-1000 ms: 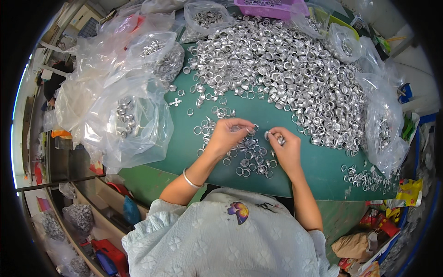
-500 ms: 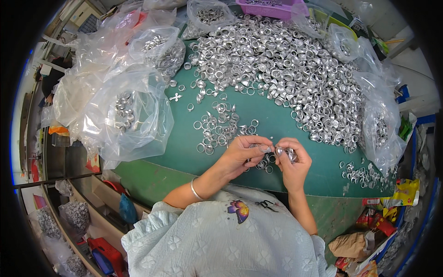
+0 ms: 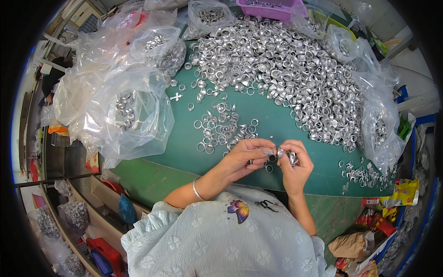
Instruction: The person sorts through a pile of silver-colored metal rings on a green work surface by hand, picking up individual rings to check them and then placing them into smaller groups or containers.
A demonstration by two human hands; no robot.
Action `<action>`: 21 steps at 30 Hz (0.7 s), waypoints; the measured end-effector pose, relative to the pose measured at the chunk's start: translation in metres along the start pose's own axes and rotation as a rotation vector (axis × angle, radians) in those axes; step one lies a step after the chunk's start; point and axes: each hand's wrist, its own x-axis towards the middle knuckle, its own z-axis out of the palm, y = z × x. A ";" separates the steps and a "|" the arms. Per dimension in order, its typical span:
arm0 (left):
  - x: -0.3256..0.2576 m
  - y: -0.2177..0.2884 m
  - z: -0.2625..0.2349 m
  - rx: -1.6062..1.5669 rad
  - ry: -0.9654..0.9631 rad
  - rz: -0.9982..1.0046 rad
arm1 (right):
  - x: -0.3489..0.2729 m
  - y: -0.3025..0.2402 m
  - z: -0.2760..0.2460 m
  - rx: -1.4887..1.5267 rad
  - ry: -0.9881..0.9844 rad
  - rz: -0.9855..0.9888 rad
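Just above the table's near edge, my two hands work close together, fingertips nearly touching. My left hand (image 3: 243,159), a bangle (image 3: 197,189) on its wrist, pinches a silver ring (image 3: 267,151) between thumb and fingers. Several silver rings (image 3: 292,158) are bunched in the curled fingers of my right hand (image 3: 297,171), with one more at its thumb tip. Beyond my left hand lies a small group of loose rings (image 3: 221,130). A few rings (image 3: 268,168) show below the fingers, partly hidden by them.
A large heap of rings (image 3: 286,64) covers the far and right part of the green table (image 3: 272,117). Clear plastic bags (image 3: 152,134) with rings stand at left; another bag (image 3: 379,124) is at right. A cross-shaped piece (image 3: 176,96), a purple basket (image 3: 272,10) and a small ring pile (image 3: 368,174) also lie around.
Both hands have shifted slightly to the right, and their fingers have turned a little. More of the loose group beyond my left hand shows now.
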 end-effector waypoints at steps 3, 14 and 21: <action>0.001 0.000 -0.003 -0.038 -0.010 -0.024 | 0.000 -0.001 0.001 0.010 0.005 0.022; 0.003 -0.003 -0.006 -0.111 0.050 -0.060 | -0.001 0.004 0.000 0.203 -0.027 0.197; -0.009 0.002 -0.005 0.058 0.181 0.012 | 0.008 0.016 -0.013 0.784 -0.068 0.471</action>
